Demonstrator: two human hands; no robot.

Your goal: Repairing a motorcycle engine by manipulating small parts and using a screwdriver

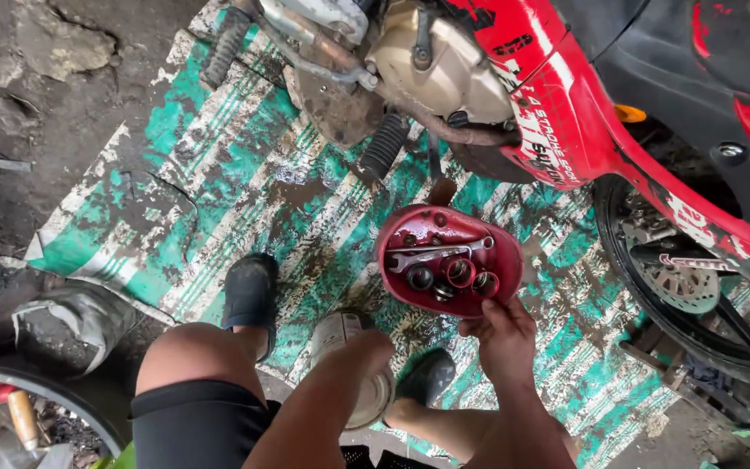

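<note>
At the far left, low in the view, a wheel rim [41, 391] and a grey crumpled sack [71, 317] lie on the dirty ground, well apart from the hands. The person squats on a worn green and white mat [219, 165], with one black shoe [251, 291] on the left and the other black shoe [427, 375] more to the middle.

The left hand [366, 347] is closed around a white can [353, 369] which stands low between the shoes. Its fingers are mostly hidden behind the forearm, so I cannot tell how firm this hold is. If the hold is loose, I think the can may tip and spill on the mat, which already looks oily.

Further right, the right hand [501, 334] grips the near edge of a red tray [449, 260], with the fingers curled over its rim. The tray sits just above the mat, below the engine [436, 61] of the red motorcycle [653, 104]. Inside it lie a combination wrench [436, 254] and several dark sockets [453, 278], all loose. The hand holds only one edge, so in my judgement the tray can tilt easily; then the sockets would roll out and be hard to find on the patterned mat. The black kick lever [384, 146] hangs just beside the far side of the tray and could catch it.

At the right, the front wheel [687, 295] with its brake disc stands near the tray.
</note>
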